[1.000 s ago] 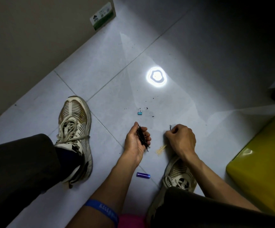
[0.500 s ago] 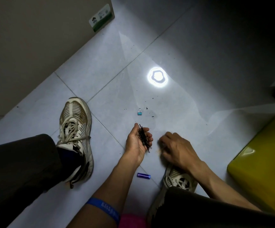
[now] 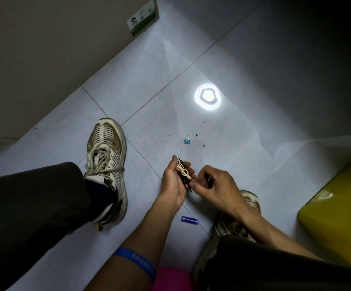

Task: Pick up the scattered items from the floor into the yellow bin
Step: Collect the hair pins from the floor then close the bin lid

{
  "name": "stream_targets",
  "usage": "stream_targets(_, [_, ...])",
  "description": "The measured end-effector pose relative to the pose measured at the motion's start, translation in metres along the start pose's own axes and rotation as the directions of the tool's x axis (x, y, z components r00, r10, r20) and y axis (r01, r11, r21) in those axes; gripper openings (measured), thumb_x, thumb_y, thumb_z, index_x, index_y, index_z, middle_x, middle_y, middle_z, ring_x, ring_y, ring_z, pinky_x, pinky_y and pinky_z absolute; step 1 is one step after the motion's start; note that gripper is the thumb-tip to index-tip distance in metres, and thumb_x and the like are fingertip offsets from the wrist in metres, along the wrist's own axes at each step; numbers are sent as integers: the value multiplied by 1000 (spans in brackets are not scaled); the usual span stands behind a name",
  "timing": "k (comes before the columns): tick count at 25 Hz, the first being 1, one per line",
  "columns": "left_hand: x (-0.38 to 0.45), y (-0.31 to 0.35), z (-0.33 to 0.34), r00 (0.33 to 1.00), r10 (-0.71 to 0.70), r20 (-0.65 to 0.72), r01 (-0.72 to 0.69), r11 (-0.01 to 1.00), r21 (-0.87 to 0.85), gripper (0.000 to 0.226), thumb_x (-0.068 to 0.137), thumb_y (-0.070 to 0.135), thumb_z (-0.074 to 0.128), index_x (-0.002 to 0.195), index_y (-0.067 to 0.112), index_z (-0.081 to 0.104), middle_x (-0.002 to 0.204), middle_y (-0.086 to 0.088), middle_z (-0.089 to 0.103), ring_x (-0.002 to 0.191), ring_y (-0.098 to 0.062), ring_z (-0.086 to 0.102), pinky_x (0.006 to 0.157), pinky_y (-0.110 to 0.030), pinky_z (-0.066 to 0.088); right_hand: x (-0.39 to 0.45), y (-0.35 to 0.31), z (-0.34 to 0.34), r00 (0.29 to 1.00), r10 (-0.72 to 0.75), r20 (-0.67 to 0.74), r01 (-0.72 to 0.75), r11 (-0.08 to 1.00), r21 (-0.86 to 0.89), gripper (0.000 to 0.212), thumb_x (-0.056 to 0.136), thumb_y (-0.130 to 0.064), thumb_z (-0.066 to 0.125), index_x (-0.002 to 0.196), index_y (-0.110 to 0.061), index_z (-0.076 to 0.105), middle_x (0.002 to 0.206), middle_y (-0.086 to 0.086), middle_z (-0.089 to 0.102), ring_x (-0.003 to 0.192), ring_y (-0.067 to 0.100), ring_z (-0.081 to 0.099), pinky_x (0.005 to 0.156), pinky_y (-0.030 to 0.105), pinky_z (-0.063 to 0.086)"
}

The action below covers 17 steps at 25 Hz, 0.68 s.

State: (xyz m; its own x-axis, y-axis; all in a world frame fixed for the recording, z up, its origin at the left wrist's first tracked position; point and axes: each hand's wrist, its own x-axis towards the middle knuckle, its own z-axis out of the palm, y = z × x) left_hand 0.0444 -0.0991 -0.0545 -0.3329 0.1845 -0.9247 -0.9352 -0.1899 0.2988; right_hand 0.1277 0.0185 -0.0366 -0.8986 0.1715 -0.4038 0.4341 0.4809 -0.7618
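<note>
While a purple battery [image 3: 189,220] lies nearest on the floor | left hand [image 3: 175,181] cups black hairpins [image 3: 184,177] and tan rubber bands [image 3: 183,172] | right hand [image 3: 214,185] pinches a pin beside them | yellow bin [image 3: 338,213] right | blue binder clip [image 3: 187,139] farther off

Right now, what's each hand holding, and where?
Left hand cups black pins and tan bands in its palm. Right hand pinches at the pins' lower end.
</note>
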Motion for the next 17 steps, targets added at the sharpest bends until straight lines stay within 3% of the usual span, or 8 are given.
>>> stream_targets(2, [1,4,-3,1000,0,-8,0,1000,13,49,100,46,38,79,8,59,60,-6,56,50,-17,53,52,-27,40,-14,10,10,953,-165,255,232,937,-260,29,81,-51,62,86,-24,54,84,-7,63,76,17,60,63,31,43])
stream_targets(4, [3,8,-7,1000,6,-23,-6,1000,14,48,100,46,38,79,8,58,61,-5,55,49,-16,52,52,-26,39,-22,18,27,825,-199,530,445,806,-390,33,85,-54,54,99,-24,54,100,-3,63,90,21,58,71,35,44])
stream_targets(7, [5,13,-11,999,20,-28,-20,1000,10,47,99,47,40,79,9,58,63,-5,55,49,-16,52,51,-26,40,-17,22,48,717,-174,675,579,687,-438,26,90,-37,47,105,-18,58,105,4,63,96,27,58,76,39,47])
stream_targets(9, [8,19,-13,999,27,-27,-27,1000,-2,47,99,47,40,78,9,57,61,-5,55,49,-16,52,50,-26,39,-9,21,47,785,-176,594,505,737,-449,25,88,-36,45,96,-17,60,98,5,66,93,28,60,73,38,47])
stream_targets(11, [11,27,-12,999,44,-32,-45,999,-28,47,99,47,40,79,9,58,59,-4,55,48,-15,53,51,-25,39,5,20,33,945,-141,294,272,837,-475,28,86,-43,43,86,-19,59,87,2,65,84,27,61,63,34,44])
stream_targets(12, [14,32,-11,997,61,-41,-62,997,-43,46,99,47,40,80,9,58,58,-4,56,49,-16,54,51,-25,40,18,18,24,988,-108,112,147,877,-458,28,86,-45,44,82,-20,57,81,1,63,77,25,60,58,31,41])
stream_targets(14, [18,42,-10,995,87,-53,-90,994,-68,45,98,47,42,81,9,60,60,-5,57,51,-17,55,51,-26,42,52,8,5,988,-95,-118,38,909,-414,24,86,-43,52,79,-20,53,76,1,58,67,24,53,54,28,34])
stream_targets(17, [25,56,-8,993,112,-47,-115,990,-76,44,97,48,43,82,9,59,61,-5,57,52,-17,56,52,-26,42,97,-9,-2,985,-85,-147,11,896,-443,19,88,-33,60,92,-16,54,88,4,56,72,25,53,54,29,35])
